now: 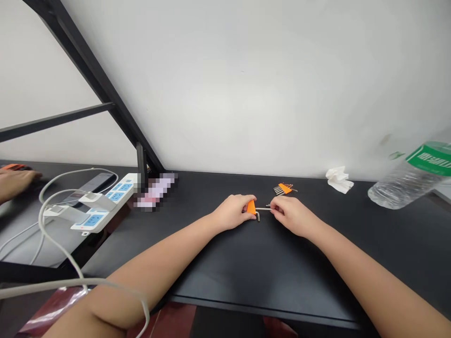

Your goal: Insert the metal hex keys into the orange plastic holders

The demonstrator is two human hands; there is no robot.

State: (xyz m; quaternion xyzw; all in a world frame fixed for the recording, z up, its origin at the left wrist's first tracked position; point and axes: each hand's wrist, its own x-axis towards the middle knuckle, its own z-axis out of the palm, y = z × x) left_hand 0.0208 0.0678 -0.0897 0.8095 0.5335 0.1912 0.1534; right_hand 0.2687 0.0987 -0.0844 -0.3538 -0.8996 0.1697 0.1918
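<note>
My left hand is closed around an orange hex key holder. Out of the holder's right side runs a long silver hex key, and my right hand pinches its far end. A short bent key end sticks out near my left fingertips. Beyond my right hand lies a second orange holder with several keys in a row. Beside my right fingertips a small metal piece is partly hidden.
A crumpled white tissue and a tilted clear bottle stand to the right. On the left are a white power strip with cables, a phone, a black metal frame and another person's hand. A pale wall backs the black table.
</note>
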